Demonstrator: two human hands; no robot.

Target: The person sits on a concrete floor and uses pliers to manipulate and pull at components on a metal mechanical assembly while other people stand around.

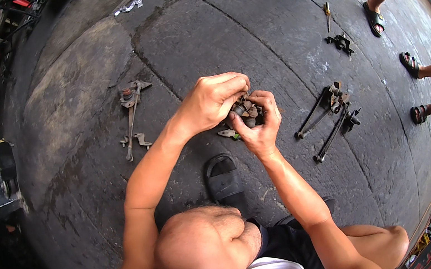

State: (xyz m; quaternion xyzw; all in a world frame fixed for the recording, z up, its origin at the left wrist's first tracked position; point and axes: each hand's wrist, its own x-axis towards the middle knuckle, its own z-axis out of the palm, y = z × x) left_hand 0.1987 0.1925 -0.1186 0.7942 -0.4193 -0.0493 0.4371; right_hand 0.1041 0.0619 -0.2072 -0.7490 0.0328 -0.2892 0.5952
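Observation:
A small, dirty, rusty metal part (247,110) with rounded dark ends is held up between my hands, over the floor in front of my sandal. My right hand (262,121) curls around it from the right, thumb on the near side. My left hand (216,96) is closed at its upper left, with the fingers bent down onto it; the left fingertips are partly hidden. Just below the hands, a small light-coloured object with a green spot (231,133) shows partly on the floor, and its kind cannot be made out.
On the dark concrete floor (210,28) lie a long rod-like metal part (132,116) at left and two similar greasy parts (330,113) at right. A yellow-handled screwdriver (328,15) and a black bracket (341,45) lie farther off. Sandalled feet (375,19) of other people stand at right.

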